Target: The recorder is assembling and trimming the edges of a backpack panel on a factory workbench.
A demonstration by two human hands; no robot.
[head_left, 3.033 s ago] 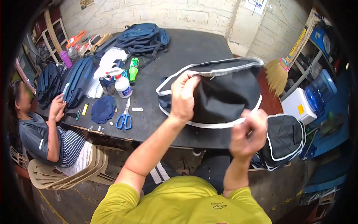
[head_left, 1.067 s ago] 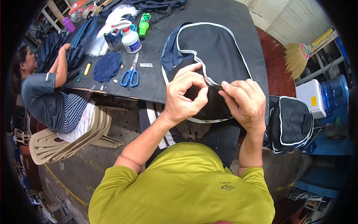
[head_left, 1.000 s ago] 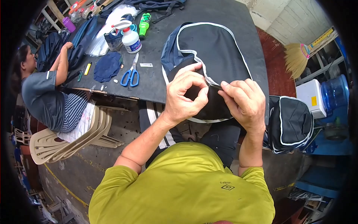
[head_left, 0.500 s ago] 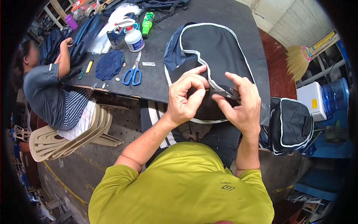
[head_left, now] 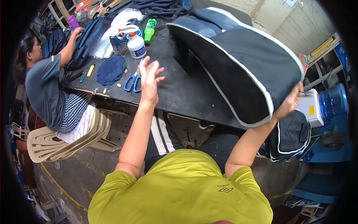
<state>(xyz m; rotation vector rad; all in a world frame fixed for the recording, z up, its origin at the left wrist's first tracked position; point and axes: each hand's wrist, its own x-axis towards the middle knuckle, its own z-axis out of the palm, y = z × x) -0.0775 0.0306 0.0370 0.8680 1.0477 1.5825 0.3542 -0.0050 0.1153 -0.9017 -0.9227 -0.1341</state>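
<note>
A black and navy backpack piece (head_left: 268, 56) with white edge binding is lifted and tilted over the right part of the table. My right hand (head_left: 289, 101) grips its near right edge, fingers partly hidden behind the fabric. My left hand (head_left: 150, 81) is raised above the table with fingers spread, holding nothing. Just left of it lie blue-handled scissors (head_left: 132, 83), their blades partly covered by my fingers. Behind the hand stands a white spray bottle (head_left: 136, 47) with a red and white trigger head.
On the dark table (head_left: 179, 84) are a green bottle (head_left: 150, 30), navy fabric rounds (head_left: 111, 71) and a yellow cutter (head_left: 90, 70). A person (head_left: 46, 89) sits at the left on stacked beige chairs (head_left: 71, 140). Another black backpack (head_left: 292, 134) sits at the lower right, near a blue water jug (head_left: 333, 100).
The backpack piece has been lifted off the table and swung right and up by my right hand. My left hand has let go of it, moved left and opened.
</note>
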